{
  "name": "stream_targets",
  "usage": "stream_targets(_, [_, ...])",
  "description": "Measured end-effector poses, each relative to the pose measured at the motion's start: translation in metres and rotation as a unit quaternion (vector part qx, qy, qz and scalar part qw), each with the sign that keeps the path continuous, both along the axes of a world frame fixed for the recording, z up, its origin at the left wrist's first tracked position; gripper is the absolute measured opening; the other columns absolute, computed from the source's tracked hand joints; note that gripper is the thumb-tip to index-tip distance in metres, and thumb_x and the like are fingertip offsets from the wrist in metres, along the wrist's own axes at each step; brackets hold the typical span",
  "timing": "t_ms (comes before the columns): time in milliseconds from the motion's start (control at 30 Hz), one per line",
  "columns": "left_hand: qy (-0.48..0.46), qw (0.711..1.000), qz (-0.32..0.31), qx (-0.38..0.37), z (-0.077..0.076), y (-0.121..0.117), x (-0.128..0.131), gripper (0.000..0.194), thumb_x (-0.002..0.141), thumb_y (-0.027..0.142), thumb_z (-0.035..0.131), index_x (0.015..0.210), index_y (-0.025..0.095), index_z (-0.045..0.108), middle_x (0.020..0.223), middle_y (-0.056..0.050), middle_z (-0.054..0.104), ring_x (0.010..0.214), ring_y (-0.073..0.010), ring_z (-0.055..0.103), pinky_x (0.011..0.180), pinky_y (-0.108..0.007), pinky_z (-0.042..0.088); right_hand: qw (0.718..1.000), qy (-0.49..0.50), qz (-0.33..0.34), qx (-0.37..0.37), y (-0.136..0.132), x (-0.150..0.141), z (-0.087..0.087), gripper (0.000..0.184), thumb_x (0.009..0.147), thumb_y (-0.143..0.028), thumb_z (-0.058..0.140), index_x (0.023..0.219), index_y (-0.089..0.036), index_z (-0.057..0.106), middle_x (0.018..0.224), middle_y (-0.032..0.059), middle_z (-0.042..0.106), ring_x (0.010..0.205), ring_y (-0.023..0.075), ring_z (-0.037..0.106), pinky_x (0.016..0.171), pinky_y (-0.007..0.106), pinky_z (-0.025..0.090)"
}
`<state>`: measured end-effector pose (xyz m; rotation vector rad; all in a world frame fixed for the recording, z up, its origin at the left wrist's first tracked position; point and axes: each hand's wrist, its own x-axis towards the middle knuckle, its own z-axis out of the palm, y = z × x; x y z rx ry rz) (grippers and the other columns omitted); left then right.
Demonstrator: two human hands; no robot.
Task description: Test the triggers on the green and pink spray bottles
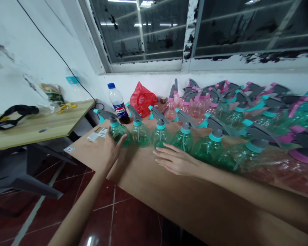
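Note:
Along the table's front stands a row of clear green spray bottles with grey and turquoise trigger heads. My left hand (113,147) is curved around the leftmost green spray bottle (124,134), thumb on its near side. Just right of it stands a second green spray bottle (140,135), upright and untouched. My right hand (178,160) has its fingers stretched out, in front of a third green spray bottle (160,136) and the spray bottle (182,139) beside it. Whether its fingertips touch them I cannot tell.
More spray bottles, pink (170,107) and green, crowd the brown table (154,191) at back and right. Behind the row are a cola bottle (116,99) and a red plastic bag (143,100). Left is a wooden desk (53,124) with a black headset (15,114); a window is above.

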<state>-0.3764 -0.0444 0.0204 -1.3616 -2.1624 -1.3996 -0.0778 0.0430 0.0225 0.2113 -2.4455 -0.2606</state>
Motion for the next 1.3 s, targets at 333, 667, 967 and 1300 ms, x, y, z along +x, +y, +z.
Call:
stream_targets(333, [0.011, 1.000, 0.021, -0.003, 0.000, 0.024, 0.014, 0.077, 0.078, 0.046, 0.067, 0.139, 0.015, 0.032, 0.136, -0.019, 0.044, 0.128, -0.0352, 0.039, 0.104, -0.050, 0.031, 0.996, -0.068, -0.040, 0.050, 0.018, -0.021, -0.022, 0.037, 0.093, -0.024, 0.043, 0.125, -0.009, 0.053, 0.135, 0.0097, 0.054, 0.130, 0.0245, 0.042, 0.111, 0.048, 0.027])
stream_targets(667, [0.017, 1.000, 0.002, -0.009, 0.001, 0.047, 0.020, 0.076, 0.080, 0.043, 0.065, 0.140, 0.012, 0.030, 0.136, -0.020, 0.044, 0.127, -0.0346, 0.041, 0.104, -0.047, 0.032, 0.992, -0.078, -0.078, 0.056, 0.037, -0.022, -0.024, 0.039, 0.095, -0.026, 0.039, 0.127, -0.008, 0.052, 0.138, 0.0130, 0.050, 0.130, 0.0254, 0.042, 0.110, 0.050, 0.026])
stream_targets(967, [0.008, 1.000, -0.015, -0.021, 0.005, 0.068, 0.025, 0.076, 0.081, 0.039, 0.064, 0.141, 0.011, 0.028, 0.137, -0.020, 0.044, 0.130, -0.0334, 0.037, 0.105, -0.047, 0.031, 0.991, -0.085, -0.087, 0.051, 0.048, -0.016, -0.018, 0.038, 0.094, -0.027, 0.041, 0.125, -0.008, 0.053, 0.136, 0.0130, 0.052, 0.130, 0.0243, 0.042, 0.111, 0.049, 0.028])
stream_targets(1300, [-0.013, 0.999, -0.018, -0.031, 0.010, 0.057, 0.034, 0.082, 0.087, 0.047, 0.055, 0.147, 0.010, 0.012, 0.148, -0.022, 0.025, 0.137, -0.0327, 0.023, 0.109, -0.048, 0.022, 0.994, -0.078, -0.065, 0.037, 0.038, -0.004, -0.006, 0.034, 0.093, -0.021, 0.041, 0.122, -0.012, 0.056, 0.135, 0.0100, 0.053, 0.130, 0.0231, 0.042, 0.111, 0.049, 0.028])
